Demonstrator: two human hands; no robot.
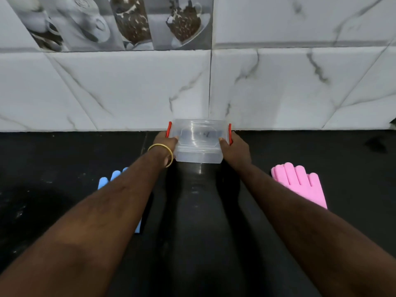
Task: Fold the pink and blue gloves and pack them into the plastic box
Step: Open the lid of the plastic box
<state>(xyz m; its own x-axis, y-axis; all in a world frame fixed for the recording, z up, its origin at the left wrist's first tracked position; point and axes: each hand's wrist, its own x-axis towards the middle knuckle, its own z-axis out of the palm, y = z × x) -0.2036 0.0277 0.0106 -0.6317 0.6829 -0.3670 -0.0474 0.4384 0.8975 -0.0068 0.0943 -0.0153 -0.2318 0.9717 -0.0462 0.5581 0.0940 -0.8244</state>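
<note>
A clear plastic box [198,155] with its lid on and red side clips stands on the black counter against the wall. My left hand [166,142] grips its left side and my right hand [234,147] grips its right side, thumbs on the lid. A blue glove [107,181] lies flat on the counter to the left, mostly hidden under my left forearm. On the right, a pink glove [300,182] lies flat with its fingers pointing away from me, its cuff partly hidden by my right forearm.
The black counter [64,159] ends at a white marble-tiled wall [128,93] just behind the box. A gold bangle [160,152] sits on my left wrist. A dark smudge [376,143] marks the counter at the far right.
</note>
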